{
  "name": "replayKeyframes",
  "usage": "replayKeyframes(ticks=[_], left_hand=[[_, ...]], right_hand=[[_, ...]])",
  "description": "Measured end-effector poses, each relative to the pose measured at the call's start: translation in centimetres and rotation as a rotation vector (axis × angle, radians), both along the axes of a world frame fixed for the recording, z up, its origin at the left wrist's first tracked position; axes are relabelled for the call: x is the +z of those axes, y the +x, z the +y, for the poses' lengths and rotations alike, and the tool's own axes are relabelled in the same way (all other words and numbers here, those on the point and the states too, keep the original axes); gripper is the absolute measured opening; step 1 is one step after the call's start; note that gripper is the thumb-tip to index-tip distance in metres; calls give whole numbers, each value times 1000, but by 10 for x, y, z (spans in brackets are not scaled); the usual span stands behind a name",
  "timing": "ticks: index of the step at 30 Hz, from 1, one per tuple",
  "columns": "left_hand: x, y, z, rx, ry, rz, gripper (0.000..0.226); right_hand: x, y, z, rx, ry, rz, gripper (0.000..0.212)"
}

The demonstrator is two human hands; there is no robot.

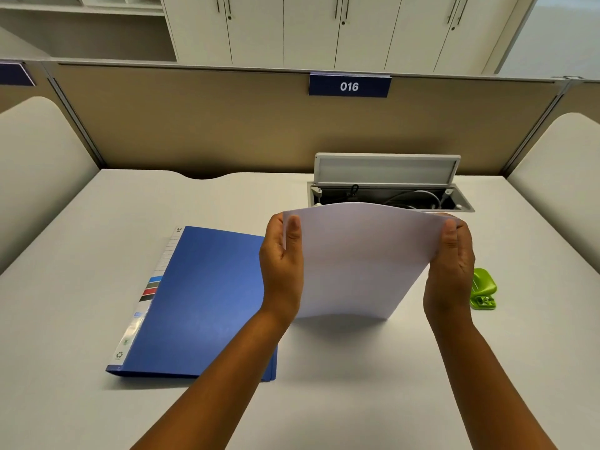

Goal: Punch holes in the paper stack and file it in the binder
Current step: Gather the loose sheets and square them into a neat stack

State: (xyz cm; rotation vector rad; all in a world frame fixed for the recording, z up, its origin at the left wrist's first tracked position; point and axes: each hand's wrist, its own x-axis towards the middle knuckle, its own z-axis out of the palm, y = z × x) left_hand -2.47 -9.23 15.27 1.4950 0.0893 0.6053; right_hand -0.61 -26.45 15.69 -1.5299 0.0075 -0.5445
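I hold a white paper stack (360,258) upright over the desk, its bottom edge at the desk surface and its top bowed. My left hand (282,267) grips its left edge with the thumb in front. My right hand (449,267) grips the right edge the same way. A closed blue binder (201,300) lies flat to the left, partly under my left forearm. A small green hole punch (483,289) sits on the desk just right of my right hand.
An open cable hatch (389,190) with its lid raised lies in the desk behind the paper. A beige partition (227,125) with a "016" sign closes the back; curved side panels flank the grey desk (97,238).
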Motion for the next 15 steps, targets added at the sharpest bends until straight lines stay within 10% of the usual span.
replayKeyframes(ticks=[15], left_hand=[[14,11,-6,97,-138,216,30]], right_hand=[[9,-1,8,-111,69,56,32]])
